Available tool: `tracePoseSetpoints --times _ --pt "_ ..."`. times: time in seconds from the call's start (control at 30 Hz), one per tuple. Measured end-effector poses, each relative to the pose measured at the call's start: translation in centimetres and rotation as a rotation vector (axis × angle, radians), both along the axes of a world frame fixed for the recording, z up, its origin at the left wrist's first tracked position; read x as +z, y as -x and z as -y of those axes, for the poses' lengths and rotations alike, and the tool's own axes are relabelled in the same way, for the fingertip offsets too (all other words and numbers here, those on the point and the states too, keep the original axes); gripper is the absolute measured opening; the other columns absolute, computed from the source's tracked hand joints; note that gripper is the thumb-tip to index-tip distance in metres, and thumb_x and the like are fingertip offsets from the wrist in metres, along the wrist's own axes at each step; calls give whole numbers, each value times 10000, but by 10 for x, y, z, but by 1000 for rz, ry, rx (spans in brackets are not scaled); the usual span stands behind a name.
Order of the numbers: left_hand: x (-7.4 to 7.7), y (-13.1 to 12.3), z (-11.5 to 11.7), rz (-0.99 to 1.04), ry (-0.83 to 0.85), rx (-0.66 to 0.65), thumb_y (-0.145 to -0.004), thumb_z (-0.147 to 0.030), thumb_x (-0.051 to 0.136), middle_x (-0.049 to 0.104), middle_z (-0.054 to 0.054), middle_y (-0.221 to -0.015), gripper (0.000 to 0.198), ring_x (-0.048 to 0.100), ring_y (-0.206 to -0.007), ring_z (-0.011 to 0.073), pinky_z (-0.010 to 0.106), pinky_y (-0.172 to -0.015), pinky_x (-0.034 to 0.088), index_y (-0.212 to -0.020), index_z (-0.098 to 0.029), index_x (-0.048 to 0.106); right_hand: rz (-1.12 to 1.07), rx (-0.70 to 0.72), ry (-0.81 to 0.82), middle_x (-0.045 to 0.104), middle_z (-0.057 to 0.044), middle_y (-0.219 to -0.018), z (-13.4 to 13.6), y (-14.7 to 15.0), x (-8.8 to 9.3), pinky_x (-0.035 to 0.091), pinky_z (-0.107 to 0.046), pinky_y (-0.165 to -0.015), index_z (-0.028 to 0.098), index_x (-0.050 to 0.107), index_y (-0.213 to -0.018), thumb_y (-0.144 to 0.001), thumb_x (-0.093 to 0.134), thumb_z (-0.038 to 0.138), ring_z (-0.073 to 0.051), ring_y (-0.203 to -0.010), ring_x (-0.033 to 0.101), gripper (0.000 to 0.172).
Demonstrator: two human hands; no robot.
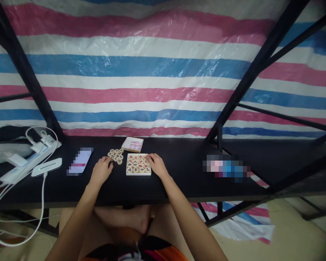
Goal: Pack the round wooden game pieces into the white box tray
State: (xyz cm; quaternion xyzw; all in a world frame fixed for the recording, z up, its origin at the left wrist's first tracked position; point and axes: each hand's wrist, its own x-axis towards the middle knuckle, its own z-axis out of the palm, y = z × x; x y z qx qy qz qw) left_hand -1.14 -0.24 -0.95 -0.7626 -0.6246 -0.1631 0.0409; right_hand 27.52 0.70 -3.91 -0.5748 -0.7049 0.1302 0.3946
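One square white cardboard box (138, 174): roughly sixteen round cream pieces (136, 169). Roughly ten loose pieces (115, 156), left hand (101, 170) at them. Right hand (158, 166) at box. Hands apart, grips unclear.

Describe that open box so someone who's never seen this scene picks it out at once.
On the black tabletop, look between the left hand and the right hand. A shallow white box sits there, nearer the right hand. Unlike the loose pieces and the red-printed flat item behind it, it holds rows of round pieces marked red or dark.
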Motion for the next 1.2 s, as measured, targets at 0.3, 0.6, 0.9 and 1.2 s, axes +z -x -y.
tracePoseSetpoints --times 0.3,0.6,0.9,1.2 --pt "-1 -3 3 36 -47 62 -879 -292 439 585 97 -1048 260 553 -954 246 322 -766 466 -1016 -196 638 3 2 4 601 -34 -869 2 0 1 406 -277 -805 226 645 -893 -907 431 291 -172 -869 554 225" --pt "3 5 4 301 -16 -94 -829 -247 479 633 60 -1002 254 582 -906 203 316 -831 459 -1039 -198 612 -7 1 5 606 -38 -873 0 0 0 404 -274 -825 219 641 -886 -920 420 299 -170 -888 560 238" --pt "35 -96 -3 242 101 -533 -821 -236 538 695 64 -949 181 604 -926 219 326 -849 438 -903 -198 694 10 -18 0 588 -32 -822 -2 0 0 397 -260 -794 218 628 -855 -946 375 311 -162 -845 559 285" --pt "32 -98 -5 246 178 -685 -852 -286 485 680 51 -892 234 601 -876 190 285 -827 445 -813 -185 692 13 -10 -1 575 -26 -804 -2 0 1 390 -253 -796 211 622 -842 -947 376 320 -154 -832 554 289"
